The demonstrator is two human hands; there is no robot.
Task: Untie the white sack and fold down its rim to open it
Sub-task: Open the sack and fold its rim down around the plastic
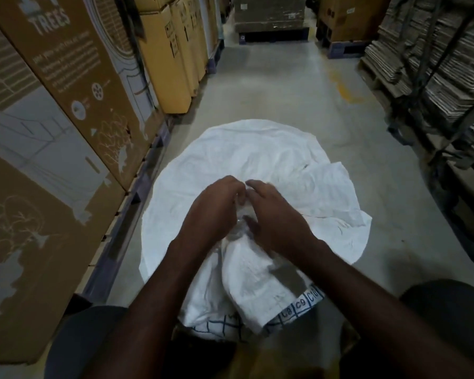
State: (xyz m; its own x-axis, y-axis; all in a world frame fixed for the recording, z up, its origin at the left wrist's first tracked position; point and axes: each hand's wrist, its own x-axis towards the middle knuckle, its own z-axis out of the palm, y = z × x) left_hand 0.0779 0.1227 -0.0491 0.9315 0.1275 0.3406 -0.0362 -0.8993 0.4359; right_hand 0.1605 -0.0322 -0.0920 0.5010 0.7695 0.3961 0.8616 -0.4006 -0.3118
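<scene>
A big white woven sack [257,160] lies on the concrete floor of an aisle, its gathered neck [244,222] pointing toward me. Blue printed squares mark its loose rim [301,302] near my knees. My left hand [214,209] and my right hand [274,214] are pressed together on the bunched neck, fingers curled around a clear, shiny tie between them. The knot itself is mostly hidden by my fingers.
Tall brown cardboard cartons [52,132] on pallets line the left of the aisle. Stacks of flattened cardboard [435,64] on racks stand on the right. A wrapped pallet [271,20] blocks the far end. Bare floor [285,91] stretches beyond the sack.
</scene>
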